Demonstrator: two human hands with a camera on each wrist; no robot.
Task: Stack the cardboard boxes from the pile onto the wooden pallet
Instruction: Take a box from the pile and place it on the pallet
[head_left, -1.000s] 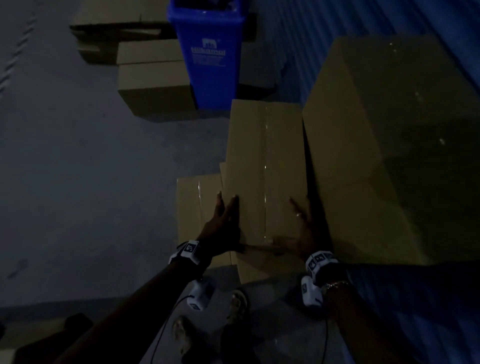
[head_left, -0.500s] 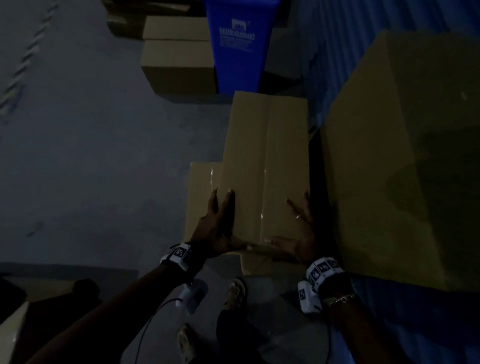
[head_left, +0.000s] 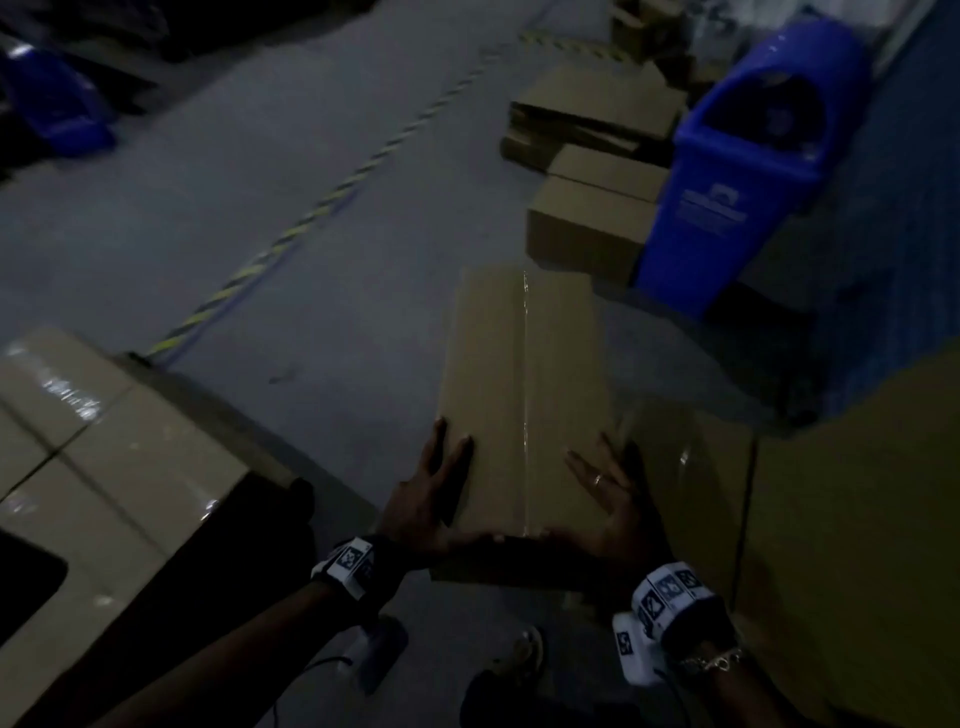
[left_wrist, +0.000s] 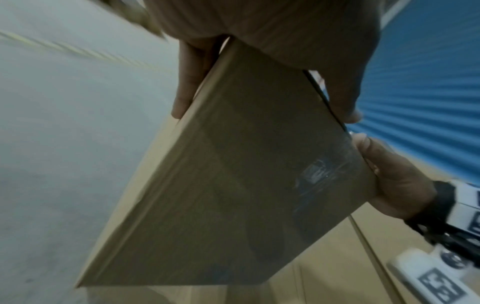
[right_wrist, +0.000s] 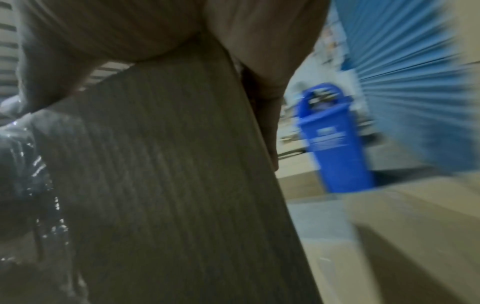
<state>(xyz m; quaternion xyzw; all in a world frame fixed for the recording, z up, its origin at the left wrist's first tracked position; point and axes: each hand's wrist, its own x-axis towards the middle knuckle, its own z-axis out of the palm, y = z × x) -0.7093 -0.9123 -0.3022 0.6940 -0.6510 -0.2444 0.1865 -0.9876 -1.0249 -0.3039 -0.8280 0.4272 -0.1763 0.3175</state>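
I hold a long, tape-sealed cardboard box (head_left: 524, 395) by its near end, lifted above the grey floor. My left hand (head_left: 431, 499) grips the near left corner, fingers along the side and thumb across the end. My right hand (head_left: 608, 499) grips the near right corner the same way. The left wrist view shows the box (left_wrist: 233, 195) from below, with my left fingers (left_wrist: 187, 82) on one side and my right hand (left_wrist: 397, 185) hooked over the end edge. The right wrist view shows the box (right_wrist: 182, 185) with my right fingers (right_wrist: 267, 115) along its side. No wooden pallet is in view.
A large cardboard box (head_left: 857, 545) stands at the right with a lower box (head_left: 691, 493) beside it. A blue bin (head_left: 737, 192) and more boxes (head_left: 587, 234) stand behind, by a blue corrugated wall (head_left: 909, 208). Big taped boxes (head_left: 104, 493) lie at the left. A striped line (head_left: 291, 244) crosses the floor.
The box has come up off the lower boxes of the pile, and it and my view have swung left. Both hands keep the same hold on its near end.
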